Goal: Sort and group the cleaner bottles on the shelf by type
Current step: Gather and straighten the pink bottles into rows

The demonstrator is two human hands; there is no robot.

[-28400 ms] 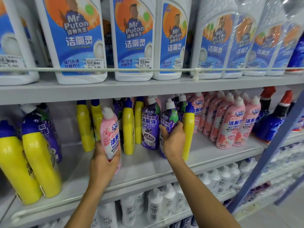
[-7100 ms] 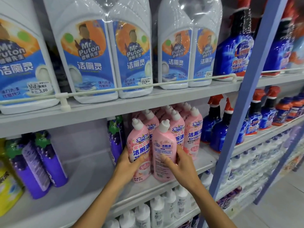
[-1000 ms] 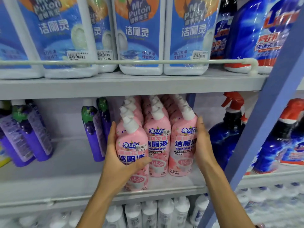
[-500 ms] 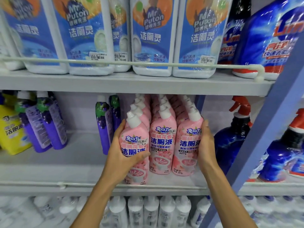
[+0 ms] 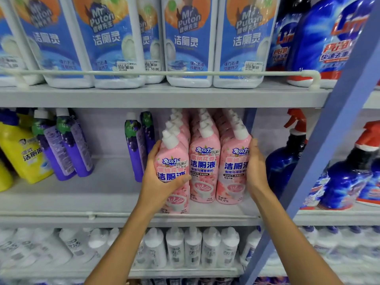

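Bare shelf (image 5: 107, 188) between purple bottles (image 5: 134, 149)

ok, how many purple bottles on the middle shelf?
4. Two purple bottles stand side by side just right of the yellow bottle at left; two more, one behind the other, sit just left of the pink rows. Others may be hidden behind.

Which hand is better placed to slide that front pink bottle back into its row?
Left, likely: the left hand grips the pink white-capped plastic bottle; the right hand lies flat against the rightmost pink bottle's side.
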